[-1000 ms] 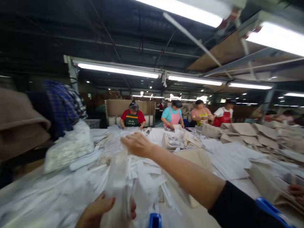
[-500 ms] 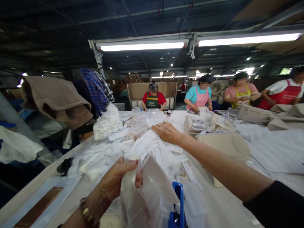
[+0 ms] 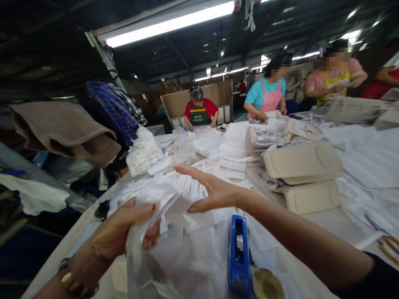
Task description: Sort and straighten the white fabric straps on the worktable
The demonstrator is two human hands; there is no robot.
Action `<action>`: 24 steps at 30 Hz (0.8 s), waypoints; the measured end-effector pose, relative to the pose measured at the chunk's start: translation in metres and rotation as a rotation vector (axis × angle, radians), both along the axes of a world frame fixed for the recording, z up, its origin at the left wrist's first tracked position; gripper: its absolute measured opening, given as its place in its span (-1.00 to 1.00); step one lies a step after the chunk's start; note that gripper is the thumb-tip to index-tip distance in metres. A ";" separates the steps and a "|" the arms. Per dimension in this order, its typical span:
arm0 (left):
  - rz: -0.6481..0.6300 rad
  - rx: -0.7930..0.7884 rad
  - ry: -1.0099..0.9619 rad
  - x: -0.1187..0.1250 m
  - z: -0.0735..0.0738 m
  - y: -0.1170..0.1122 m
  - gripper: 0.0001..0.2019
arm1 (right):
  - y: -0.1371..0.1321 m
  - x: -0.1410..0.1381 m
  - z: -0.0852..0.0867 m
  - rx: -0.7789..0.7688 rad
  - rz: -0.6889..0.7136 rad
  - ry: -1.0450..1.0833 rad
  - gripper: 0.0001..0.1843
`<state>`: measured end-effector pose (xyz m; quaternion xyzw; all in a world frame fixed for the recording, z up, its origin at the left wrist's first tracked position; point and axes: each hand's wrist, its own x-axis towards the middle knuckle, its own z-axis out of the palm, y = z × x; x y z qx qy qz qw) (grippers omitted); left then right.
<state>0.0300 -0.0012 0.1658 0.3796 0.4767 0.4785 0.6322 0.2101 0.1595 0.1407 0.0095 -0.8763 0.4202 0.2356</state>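
My left hand [image 3: 124,226] is closed on the edge of a clear plastic bag [image 3: 174,265] that sags over the near table edge. My right hand [image 3: 210,191] hovers flat and open, fingers stretched left, just above a heap of white paper strips [image 3: 193,187]. It holds nothing. A blue tape dispenser [image 3: 238,255] lies right below my right wrist, with a round metal lid [image 3: 268,284] beside it.
Beige moulded trays [image 3: 304,162] are stacked to the right. A filled white bag [image 3: 143,151] stands at the back left, beside hanging clothes [image 3: 67,131]. Three people work across the table, one in a green apron [image 3: 199,114]. White sheets [image 3: 368,162] cover the right side.
My right hand has lifted off the strip heap and drawn back toward me, fingers stretched flat. My left hand keeps its hold on the bag. The view has tilted down.
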 end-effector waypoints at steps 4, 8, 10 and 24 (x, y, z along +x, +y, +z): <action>-0.094 0.002 0.010 0.003 -0.001 -0.001 -0.68 | -0.022 -0.025 0.006 0.223 0.060 0.187 0.02; -0.088 -0.016 0.021 0.010 0.003 -0.002 -0.78 | -0.030 -0.052 -0.004 0.153 0.110 0.161 -0.09; -0.074 -0.014 0.004 0.012 0.005 -0.003 -0.77 | -0.032 -0.061 -0.010 0.008 0.163 0.176 -0.17; -0.243 -0.045 -0.067 -0.004 -0.004 -0.030 -0.60 | -0.037 -0.063 0.055 0.714 -0.022 0.237 -0.81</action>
